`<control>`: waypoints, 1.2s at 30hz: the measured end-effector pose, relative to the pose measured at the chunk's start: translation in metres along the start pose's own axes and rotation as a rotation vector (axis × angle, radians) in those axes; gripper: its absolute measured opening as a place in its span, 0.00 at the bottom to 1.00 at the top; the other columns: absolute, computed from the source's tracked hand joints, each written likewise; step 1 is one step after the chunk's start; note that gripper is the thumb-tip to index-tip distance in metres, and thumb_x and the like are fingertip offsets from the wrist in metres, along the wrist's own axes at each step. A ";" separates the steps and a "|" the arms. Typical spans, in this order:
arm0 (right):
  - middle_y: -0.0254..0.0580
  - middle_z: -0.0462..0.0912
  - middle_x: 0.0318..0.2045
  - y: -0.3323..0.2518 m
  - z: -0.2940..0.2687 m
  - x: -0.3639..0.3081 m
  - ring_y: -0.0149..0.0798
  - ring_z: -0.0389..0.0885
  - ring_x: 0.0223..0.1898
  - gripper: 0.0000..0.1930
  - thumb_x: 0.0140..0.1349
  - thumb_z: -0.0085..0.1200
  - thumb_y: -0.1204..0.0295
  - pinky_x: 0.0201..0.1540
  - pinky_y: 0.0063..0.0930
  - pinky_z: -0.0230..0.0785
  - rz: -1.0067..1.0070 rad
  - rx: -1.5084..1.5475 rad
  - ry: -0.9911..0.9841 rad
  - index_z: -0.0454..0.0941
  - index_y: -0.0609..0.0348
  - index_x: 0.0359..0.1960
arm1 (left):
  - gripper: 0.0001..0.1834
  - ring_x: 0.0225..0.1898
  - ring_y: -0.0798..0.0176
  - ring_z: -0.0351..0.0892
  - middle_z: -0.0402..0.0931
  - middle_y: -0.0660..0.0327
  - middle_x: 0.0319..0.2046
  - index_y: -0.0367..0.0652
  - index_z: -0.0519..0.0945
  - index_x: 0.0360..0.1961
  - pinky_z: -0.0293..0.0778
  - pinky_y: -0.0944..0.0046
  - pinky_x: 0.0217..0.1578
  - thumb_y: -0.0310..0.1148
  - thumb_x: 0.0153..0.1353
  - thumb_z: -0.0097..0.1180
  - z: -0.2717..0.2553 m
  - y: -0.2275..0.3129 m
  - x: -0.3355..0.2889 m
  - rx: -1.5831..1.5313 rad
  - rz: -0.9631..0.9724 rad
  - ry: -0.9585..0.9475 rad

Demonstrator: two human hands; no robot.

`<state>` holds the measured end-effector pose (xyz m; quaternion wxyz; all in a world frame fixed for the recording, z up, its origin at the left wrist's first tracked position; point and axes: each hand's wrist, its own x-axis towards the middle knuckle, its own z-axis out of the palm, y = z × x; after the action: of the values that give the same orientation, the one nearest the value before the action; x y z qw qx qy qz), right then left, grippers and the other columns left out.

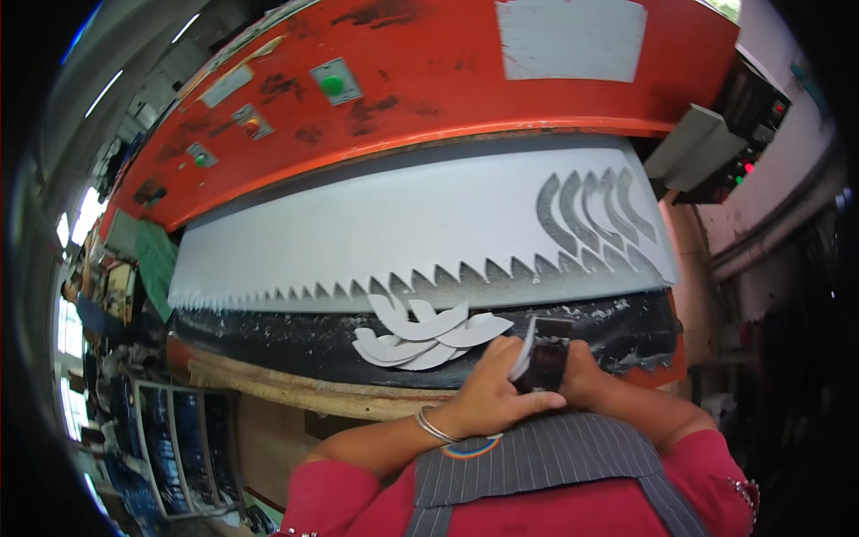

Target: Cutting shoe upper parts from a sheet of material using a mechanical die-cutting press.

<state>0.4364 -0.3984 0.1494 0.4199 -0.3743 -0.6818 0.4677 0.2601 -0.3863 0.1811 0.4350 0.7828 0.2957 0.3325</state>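
Close in front of my body, both hands are at a dark, box-like block (pixel 548 360) with a flat, shiny face. My left hand (pixel 490 387), with bangles at the wrist, is closed on the block's left side, thumb along its lower edge. A white foam piece (pixel 523 351) stands between those fingers and the block. On the block's right side is my right hand (pixel 583 374), closed against it, its fingertips mostly hidden. Just left of my hands, a loose pile of curved white foam pieces (pixel 428 333) lies on the black work surface (pixel 295 338).
Beyond the pile lies a large white foam sheet (pixel 358 224) with a toothed front edge and several curved cut-outs (pixel 591 210) at its right. A red machine beam (pixel 429 85) with a green button (pixel 333 85) spans above. A wooden edge (pixel 304 385) borders the front.
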 end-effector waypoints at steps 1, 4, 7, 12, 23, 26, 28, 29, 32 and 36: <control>0.46 0.83 0.33 0.010 0.001 0.004 0.34 0.82 0.36 0.13 0.55 0.58 0.67 0.40 0.28 0.72 -0.044 -0.051 0.016 0.80 0.59 0.41 | 0.26 0.39 0.60 0.70 0.72 0.56 0.37 0.39 0.75 0.41 0.67 0.61 0.43 0.44 0.47 0.69 -0.004 0.007 0.002 0.022 -0.071 0.038; 0.45 0.81 0.29 0.029 -0.014 0.034 0.38 0.80 0.32 0.23 0.58 0.54 0.52 0.38 0.28 0.70 -0.052 -0.205 -0.290 0.78 0.60 0.42 | 0.20 0.35 0.70 0.74 0.77 0.62 0.36 0.37 0.75 0.42 0.71 0.69 0.37 0.35 0.50 0.67 -0.018 -0.002 -0.001 -0.312 -0.236 0.209; 0.55 0.74 0.43 0.026 0.011 0.045 0.46 0.74 0.47 0.31 0.60 0.50 0.45 0.47 0.32 0.65 -0.406 -0.218 0.021 0.71 0.65 0.45 | 0.18 0.33 0.72 0.74 0.76 0.65 0.31 0.34 0.75 0.40 0.72 0.71 0.34 0.40 0.59 0.60 -0.018 -0.012 0.012 -0.529 -0.105 0.710; 0.39 0.76 0.31 0.029 0.016 0.059 0.26 0.69 0.36 0.21 0.63 0.52 0.56 0.41 0.25 0.65 0.022 0.469 0.087 0.71 0.64 0.45 | 0.35 0.12 0.66 0.72 0.69 0.60 0.11 0.29 0.74 0.29 0.70 0.66 0.16 0.60 0.62 0.44 -0.061 -0.040 0.008 -0.287 -0.335 0.692; 0.49 0.76 0.38 0.060 -0.066 0.138 0.50 0.74 0.44 0.26 0.50 0.62 0.56 0.45 0.41 0.67 0.096 -0.964 0.490 0.72 0.63 0.44 | 0.31 0.53 0.56 0.71 0.74 0.51 0.49 0.35 0.69 0.57 0.63 0.58 0.56 0.51 0.62 0.50 -0.106 -0.035 0.082 0.283 -0.027 0.228; 0.48 0.77 0.41 0.068 -0.064 0.117 0.49 0.72 0.46 0.32 0.49 0.63 0.59 0.51 0.42 0.62 -0.019 -0.958 0.532 0.68 0.64 0.52 | 0.31 0.57 0.56 0.69 0.72 0.49 0.54 0.36 0.66 0.60 0.62 0.58 0.57 0.49 0.64 0.48 -0.095 -0.074 0.137 0.212 -0.184 0.204; 0.45 0.78 0.44 0.078 -0.071 0.101 0.48 0.72 0.47 0.37 0.49 0.64 0.60 0.55 0.40 0.58 -0.024 -0.808 0.581 0.63 0.64 0.59 | 0.31 0.60 0.55 0.66 0.69 0.48 0.57 0.38 0.62 0.63 0.52 0.55 0.63 0.49 0.65 0.45 -0.081 -0.103 0.168 0.169 -0.251 0.238; 0.45 0.78 0.44 0.081 -0.070 0.099 0.48 0.72 0.47 0.37 0.49 0.64 0.60 0.55 0.40 0.58 -0.013 -0.805 0.581 0.63 0.64 0.59 | 0.31 0.60 0.55 0.66 0.69 0.48 0.57 0.38 0.62 0.63 0.52 0.55 0.63 0.49 0.65 0.45 -0.079 -0.117 0.176 0.166 -0.258 0.230; 0.41 0.80 0.44 0.089 -0.070 0.097 0.44 0.73 0.47 0.35 0.50 0.62 0.61 0.56 0.39 0.58 -0.155 -0.794 0.653 0.64 0.65 0.58 | 0.32 0.64 0.53 0.60 0.64 0.50 0.61 0.41 0.57 0.66 0.24 0.51 0.67 0.47 0.65 0.43 -0.072 -0.124 0.197 0.376 -0.185 0.100; 0.42 0.81 0.39 0.093 -0.070 0.097 0.41 0.75 0.46 0.31 0.51 0.61 0.60 0.56 0.39 0.58 -0.197 -0.900 0.688 0.69 0.65 0.54 | 0.31 0.65 0.54 0.58 0.61 0.51 0.63 0.43 0.56 0.66 0.26 0.48 0.66 0.43 0.64 0.42 -0.067 -0.142 0.205 0.409 -0.211 0.120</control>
<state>0.4759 -0.2619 0.0967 0.4583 -0.5816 -0.6695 -0.0585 0.3071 -0.1363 0.1367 0.2816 0.7983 0.4622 0.2643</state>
